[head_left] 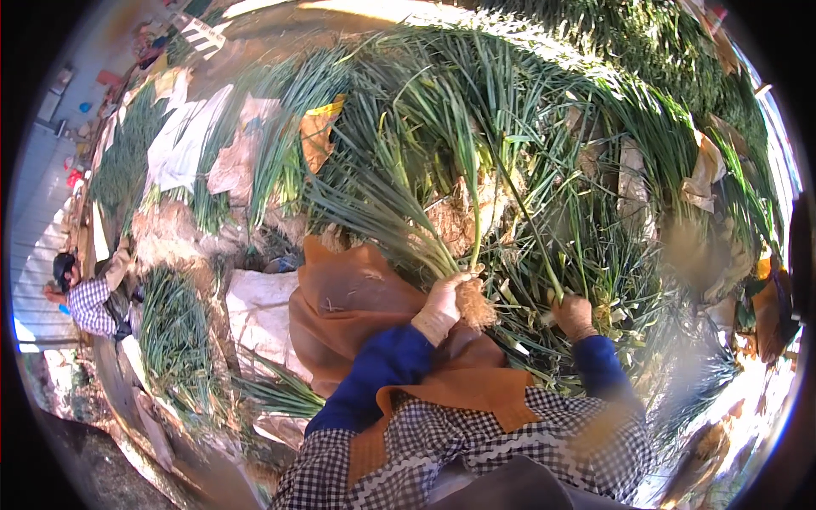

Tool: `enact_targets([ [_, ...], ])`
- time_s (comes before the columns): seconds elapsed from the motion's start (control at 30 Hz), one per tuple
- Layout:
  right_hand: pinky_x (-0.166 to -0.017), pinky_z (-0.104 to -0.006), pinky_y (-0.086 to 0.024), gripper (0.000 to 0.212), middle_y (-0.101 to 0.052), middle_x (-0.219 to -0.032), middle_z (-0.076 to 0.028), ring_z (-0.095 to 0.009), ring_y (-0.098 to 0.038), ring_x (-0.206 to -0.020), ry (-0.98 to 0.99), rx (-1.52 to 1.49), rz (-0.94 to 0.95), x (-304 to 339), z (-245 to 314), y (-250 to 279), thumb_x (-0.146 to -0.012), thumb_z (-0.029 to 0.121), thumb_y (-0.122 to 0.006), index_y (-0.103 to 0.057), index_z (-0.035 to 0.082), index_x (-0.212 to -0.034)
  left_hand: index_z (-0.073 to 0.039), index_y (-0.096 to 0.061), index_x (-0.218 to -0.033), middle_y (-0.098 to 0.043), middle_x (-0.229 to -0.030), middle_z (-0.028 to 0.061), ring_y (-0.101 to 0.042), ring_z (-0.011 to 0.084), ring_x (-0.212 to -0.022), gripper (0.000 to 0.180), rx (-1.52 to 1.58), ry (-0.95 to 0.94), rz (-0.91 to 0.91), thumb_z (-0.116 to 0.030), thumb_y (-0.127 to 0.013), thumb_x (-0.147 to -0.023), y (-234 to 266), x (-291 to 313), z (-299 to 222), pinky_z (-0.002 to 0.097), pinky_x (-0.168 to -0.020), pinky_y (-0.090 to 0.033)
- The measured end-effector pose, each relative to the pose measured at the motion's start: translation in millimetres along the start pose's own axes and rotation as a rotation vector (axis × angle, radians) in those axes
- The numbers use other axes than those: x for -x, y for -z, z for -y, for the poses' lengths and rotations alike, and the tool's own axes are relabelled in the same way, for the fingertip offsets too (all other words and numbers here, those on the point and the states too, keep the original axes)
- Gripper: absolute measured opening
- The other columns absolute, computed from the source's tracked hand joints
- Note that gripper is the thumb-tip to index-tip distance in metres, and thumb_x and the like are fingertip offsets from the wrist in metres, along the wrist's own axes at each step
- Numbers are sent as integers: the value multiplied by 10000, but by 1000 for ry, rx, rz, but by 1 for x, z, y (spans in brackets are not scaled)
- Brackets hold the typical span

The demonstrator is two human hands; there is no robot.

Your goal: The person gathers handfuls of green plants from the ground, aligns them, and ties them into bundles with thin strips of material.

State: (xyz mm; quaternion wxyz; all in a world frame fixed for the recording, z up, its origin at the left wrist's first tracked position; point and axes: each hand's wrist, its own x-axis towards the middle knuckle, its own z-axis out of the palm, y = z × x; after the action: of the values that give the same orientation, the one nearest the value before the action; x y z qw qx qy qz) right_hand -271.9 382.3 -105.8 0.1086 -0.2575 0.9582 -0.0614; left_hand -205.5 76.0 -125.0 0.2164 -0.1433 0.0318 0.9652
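My left hand [440, 310] is closed round the root end of a small bunch of green onions [399, 223], whose long leaves fan out up and to the left. Pale, hairy roots [476, 304] hang below its fingers, over the brown apron [361, 285] on my lap. To the right, my right hand [574, 316] grips the lower end of a single long green onion [537, 246] that leans up and to the left. Around that hand lie loose green leaves and pale trimmed scraps [544, 319].
A big heap of green onions [476, 76] spreads ahead, with more bundles at the far right. A white sack [263, 310] lies left of the apron, and an orange-yellow bag [319, 140] rests farther off. At the far left another person [92, 302] works beside the rows.
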Motion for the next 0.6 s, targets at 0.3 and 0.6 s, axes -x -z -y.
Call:
enact_targets([
  [0.3,-489,-346,-483,211,-589,-607,-62,-224,-591,-529,154,162,-114,-206,-17,-25,-827,225,-468,-589,115,-694,22,-551,-1024,-594,-801,66,-572,153,-666,226,-418,-281,-505,-106,-524,-839,-35,10,-2,251,-580,-474],
  [0.6,-679,-333,-473,253,-626,-926,-68,-240,-619,-816,276,457,215,-382,-8,-101,-853,111,-418,-522,191,-1070,-3,-521,-1066,-569,-779,51,-558,152,-649,244,-332,-330,-527,-99,-517,-842,-35,4,-18,265,-558,-476],
])
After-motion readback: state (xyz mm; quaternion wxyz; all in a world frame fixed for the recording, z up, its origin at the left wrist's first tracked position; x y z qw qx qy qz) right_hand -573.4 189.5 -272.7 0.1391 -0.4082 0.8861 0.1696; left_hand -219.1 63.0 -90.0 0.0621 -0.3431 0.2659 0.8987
